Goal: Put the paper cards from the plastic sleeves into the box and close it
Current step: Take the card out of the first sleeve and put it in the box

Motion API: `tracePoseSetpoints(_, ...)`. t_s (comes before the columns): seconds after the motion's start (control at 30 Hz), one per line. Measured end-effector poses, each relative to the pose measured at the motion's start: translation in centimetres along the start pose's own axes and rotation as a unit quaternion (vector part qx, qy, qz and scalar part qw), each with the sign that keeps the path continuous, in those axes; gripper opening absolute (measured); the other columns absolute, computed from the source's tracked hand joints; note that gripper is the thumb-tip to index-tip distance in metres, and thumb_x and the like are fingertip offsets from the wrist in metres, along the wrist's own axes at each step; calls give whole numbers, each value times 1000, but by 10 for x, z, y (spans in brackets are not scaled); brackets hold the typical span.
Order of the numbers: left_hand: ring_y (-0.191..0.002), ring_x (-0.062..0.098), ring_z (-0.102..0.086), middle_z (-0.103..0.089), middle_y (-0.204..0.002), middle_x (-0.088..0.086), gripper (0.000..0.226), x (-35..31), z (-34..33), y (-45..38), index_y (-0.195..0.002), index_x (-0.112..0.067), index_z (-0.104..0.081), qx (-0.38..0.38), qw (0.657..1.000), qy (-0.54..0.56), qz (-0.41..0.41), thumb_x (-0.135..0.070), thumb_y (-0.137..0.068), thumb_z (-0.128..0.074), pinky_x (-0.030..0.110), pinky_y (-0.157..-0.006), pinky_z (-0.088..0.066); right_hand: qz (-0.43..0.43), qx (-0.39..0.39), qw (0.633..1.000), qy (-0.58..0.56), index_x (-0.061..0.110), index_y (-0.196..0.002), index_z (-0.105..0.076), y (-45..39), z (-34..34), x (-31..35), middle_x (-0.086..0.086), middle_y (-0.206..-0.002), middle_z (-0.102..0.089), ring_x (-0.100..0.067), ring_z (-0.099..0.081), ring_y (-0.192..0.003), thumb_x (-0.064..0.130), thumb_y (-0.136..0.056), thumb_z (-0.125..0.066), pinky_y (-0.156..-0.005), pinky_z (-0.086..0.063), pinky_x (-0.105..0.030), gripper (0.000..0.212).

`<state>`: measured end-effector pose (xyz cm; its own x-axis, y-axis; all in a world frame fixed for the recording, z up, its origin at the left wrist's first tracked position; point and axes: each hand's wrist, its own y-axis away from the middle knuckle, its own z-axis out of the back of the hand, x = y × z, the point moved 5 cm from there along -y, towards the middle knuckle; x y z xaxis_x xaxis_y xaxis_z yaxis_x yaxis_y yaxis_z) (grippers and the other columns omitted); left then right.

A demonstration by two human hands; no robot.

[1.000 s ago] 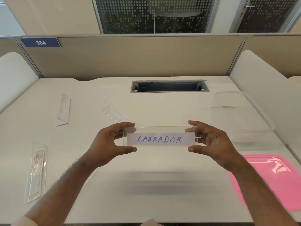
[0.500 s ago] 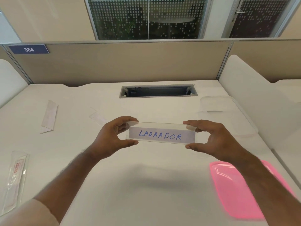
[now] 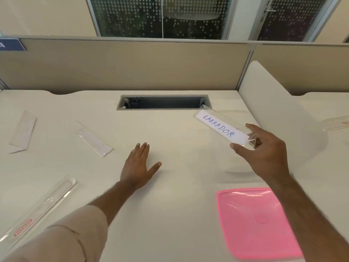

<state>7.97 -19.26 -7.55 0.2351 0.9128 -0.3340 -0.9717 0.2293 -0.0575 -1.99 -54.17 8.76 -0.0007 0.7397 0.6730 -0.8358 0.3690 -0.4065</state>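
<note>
My right hand (image 3: 264, 154) grips one end of a clear plastic sleeve (image 3: 221, 127) with a white card marked "LABRADOR" inside. The sleeve is held tilted in the air above the clear plastic box (image 3: 238, 170), which stands open at the right of the desk and is hard to make out. The box's pink lid (image 3: 255, 222) lies flat on the desk nearer to me. My left hand (image 3: 139, 165) hovers open and empty, fingers spread, over the middle of the desk. More sleeves lie to the left: one (image 3: 94, 140) mid-left, one (image 3: 23, 133) far left, one (image 3: 43, 207) near left.
A cable slot (image 3: 162, 103) is sunk into the desk at the back, before a beige partition. A white divider (image 3: 273, 110) rises along the right side, and another sleeve (image 3: 336, 122) lies on the desk beyond it.
My left hand has let go of the LABRADOR sleeve and dropped towards the desk. My right hand has carried the sleeve to the right, over the clear box. The view has turned right.
</note>
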Motion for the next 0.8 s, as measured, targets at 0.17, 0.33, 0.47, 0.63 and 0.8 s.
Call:
tracePoseSetpoints(0.17, -153, 13, 8, 2, -168, -3, 99, -3, -31, -8, -159, -15, -4, 50, 998, -34, 21, -80, -85, -15, 33, -123, 3, -36, -59, 995, 76, 15, -126, -61, -12, 7, -22, -5, -92, -66, -25, -60, -74, 36, -65, -85, -71, -48, -33, 68)
tracePoseSetpoints(0.33, -154, 12, 6, 2, -168, -4, 100, 0, -35, -10, -159, -15, -4, 48, 997, -55, 22, -81, -85, -9, 34, -124, 1, -57, -37, 985, 158, 10, -122, -61, -25, -10, -36, -14, -102, -69, -34, -64, -94, 36, -67, -81, -76, -49, -37, 65)
tracePoseSetpoints(0.47, -153, 11, 6, 2, -168, -5, 98, 0, -36, -10, -159, -16, -4, 44, 997, -55, 23, -80, -86, -11, 34, -124, 1, -58, 3, 977, 205, 7, -114, -62, -35, -32, -37, -16, -101, -68, -37, -63, -94, 32, -66, -80, -73, -50, -39, 57)
tracePoseSetpoints(0.63, -153, 9, 6, 2, -168, -6, 97, 1, -36, -10, -159, -17, -4, 39, 997, -57, 26, -80, -87, -14, 33, -124, 0, -112, 95, 954, 261, 6, -111, -48, -37, -58, -43, -15, -102, -61, -38, -60, -93, 27, -61, -84, -70, -51, -40, 65)
tracePoseSetpoints(0.8, -153, 8, 6, 2, -168, -7, 95, 2, -36, -10, -159, -18, -4, 35, 998, -54, 25, -79, -87, -15, 33, -124, 1, -199, 202, 924, 255, 6, -105, -39, -40, -76, -60, -9, -92, -52, -35, -58, -85, 24, -64, -83, -61, -41, -34, 63)
